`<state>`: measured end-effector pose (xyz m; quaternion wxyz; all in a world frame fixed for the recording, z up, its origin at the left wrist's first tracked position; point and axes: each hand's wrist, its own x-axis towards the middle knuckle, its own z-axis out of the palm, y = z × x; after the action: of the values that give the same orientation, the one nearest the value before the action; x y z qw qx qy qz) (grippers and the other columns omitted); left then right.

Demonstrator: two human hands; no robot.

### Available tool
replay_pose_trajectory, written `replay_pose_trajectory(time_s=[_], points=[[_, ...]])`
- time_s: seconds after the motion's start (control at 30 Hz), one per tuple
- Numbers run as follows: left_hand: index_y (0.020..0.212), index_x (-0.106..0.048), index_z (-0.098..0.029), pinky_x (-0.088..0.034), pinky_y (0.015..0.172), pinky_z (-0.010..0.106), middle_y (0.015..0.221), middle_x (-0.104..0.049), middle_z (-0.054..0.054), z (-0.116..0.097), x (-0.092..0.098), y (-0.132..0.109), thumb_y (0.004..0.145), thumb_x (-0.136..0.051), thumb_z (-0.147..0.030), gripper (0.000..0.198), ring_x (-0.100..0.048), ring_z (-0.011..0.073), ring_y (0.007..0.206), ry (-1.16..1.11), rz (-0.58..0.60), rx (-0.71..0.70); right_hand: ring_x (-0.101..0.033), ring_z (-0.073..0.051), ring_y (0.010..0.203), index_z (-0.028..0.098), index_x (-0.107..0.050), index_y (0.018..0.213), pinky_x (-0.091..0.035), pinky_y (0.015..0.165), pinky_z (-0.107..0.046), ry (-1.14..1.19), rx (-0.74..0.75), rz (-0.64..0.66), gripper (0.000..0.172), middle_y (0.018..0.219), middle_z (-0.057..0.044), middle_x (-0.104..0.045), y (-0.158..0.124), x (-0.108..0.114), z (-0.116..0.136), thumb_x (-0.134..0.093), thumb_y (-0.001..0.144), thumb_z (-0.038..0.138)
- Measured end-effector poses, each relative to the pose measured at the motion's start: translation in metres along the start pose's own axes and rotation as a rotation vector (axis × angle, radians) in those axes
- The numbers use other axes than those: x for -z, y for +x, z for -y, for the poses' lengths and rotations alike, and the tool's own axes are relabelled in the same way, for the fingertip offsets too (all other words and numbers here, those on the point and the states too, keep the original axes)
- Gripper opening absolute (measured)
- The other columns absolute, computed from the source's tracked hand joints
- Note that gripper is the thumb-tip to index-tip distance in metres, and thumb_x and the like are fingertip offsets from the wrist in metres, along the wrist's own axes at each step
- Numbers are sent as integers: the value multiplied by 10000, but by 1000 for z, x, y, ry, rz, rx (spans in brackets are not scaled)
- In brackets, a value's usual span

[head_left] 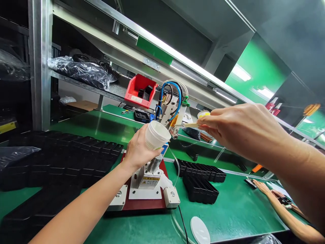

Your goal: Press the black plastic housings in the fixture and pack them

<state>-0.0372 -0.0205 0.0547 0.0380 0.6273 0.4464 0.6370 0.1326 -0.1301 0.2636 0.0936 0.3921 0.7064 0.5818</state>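
Observation:
My left hand (138,149) is closed around a small white plastic jar (156,135), held tilted with its open mouth toward the right, just above a small press machine (149,179). My right hand (236,127) pinches a thin pale stick (188,125) whose tip points left toward the jar's mouth, a short gap away. The machine stands on a red base plate (144,204) and carries blue and black hoses (175,96) at its top. A round white lid (200,230) lies on the green table near the front edge.
Black compartment trays (63,156) fill the table's left side; more black trays (200,179) lie right of the machine. A red bin (140,89) and black bags (81,71) sit on the shelf behind. Another person's hand (262,188) rests at the far right.

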Motion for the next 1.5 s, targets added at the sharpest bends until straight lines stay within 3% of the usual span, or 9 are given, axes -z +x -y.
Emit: replay_pose_trajectory(time_s=[0.37, 0.57, 0.83, 0.97, 1.5], points=[[1344, -397, -258, -495, 957, 420, 1246, -585, 54, -25, 8, 9, 577, -788, -446, 881, -585, 281, 1099, 79, 29, 15, -498, -128, 506, 272, -719, 921, -150, 472, -276, 234, -84, -244, 220, 650, 4, -642, -32, -43, 2, -500, 921, 292], [1334, -408, -265, -518, 890, 437, 1219, -599, 69, -39, 16, 13, 587, -767, -452, 849, -591, 308, 1078, 226, 52, 7, -469, -131, 475, 255, -727, 913, -131, 466, -274, 284, -103, -301, 328, 629, 4, -624, -39, -57, 3, -416, 964, 344], [1326, -414, -271, -517, 881, 429, 1244, -595, 38, -54, 18, 16, 581, -765, -467, 846, -594, 287, 1072, 210, 61, 50, -413, -114, 483, 220, -722, 916, -159, 487, -279, 339, -122, -429, 316, 583, 7, -567, -51, -80, 9, -426, 982, 308], [1300, -436, -263, -515, 855, 432, 1218, -610, 51, -61, 21, 17, 582, -756, -467, 812, -602, 301, 1051, 258, 78, 64, -447, -117, 508, 197, -724, 931, -219, 503, -281, 383, -141, -537, 265, 567, 14, -547, -61, -94, 15, -486, 974, 304], [1338, -400, -243, -495, 889, 432, 1263, -589, 78, -66, 21, 16, 592, -740, -508, 861, -579, 306, 1109, 320, 83, 60, -537, -105, 554, 144, -705, 1034, -378, 554, -231, 624, -268, -609, 223, 645, -11, -621, -79, -130, 43, -531, 955, 258]])
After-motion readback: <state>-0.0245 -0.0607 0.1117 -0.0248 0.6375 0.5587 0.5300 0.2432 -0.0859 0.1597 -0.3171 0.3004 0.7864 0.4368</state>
